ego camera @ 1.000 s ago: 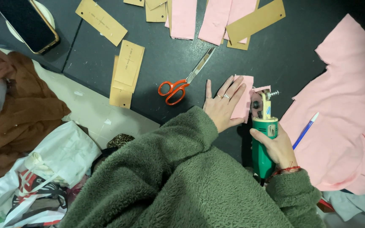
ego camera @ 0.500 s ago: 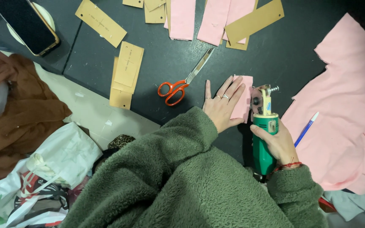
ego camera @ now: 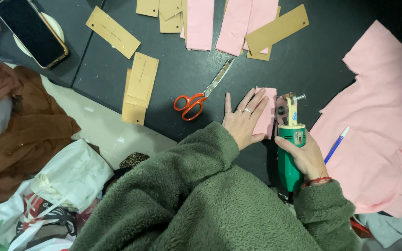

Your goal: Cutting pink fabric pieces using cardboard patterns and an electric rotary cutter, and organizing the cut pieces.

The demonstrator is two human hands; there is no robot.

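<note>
Since a second ago we have eased the green handheld electric fabric cutter [ego camera: 289,148] forward along the right edge of the small pink fabric rectangle [ego camera: 267,116], while our left hand [ego camera: 244,120] has stayed planted on it.

Our left hand lies flat with fingers spread, pinning the pink piece to the dark grey table [ego camera: 187,69]. Our right hand [ego camera: 305,155] is wrapped tight around the cutter's green body, its blade end pointing away from us, just beside the cloth.

To do this cut well, we judge that the pressing fingertips should stay back from the blade line and the tool should run straight and level, so the cloth does not bunch.

That pink piece sits under our left fingers, its right edge touching the cutter's head. Orange-handled scissors [ego camera: 201,93] lie near, to the left; a large pink cloth sheet [ego camera: 378,116] with a blue pen [ego camera: 336,144] lies to the right.
</note>
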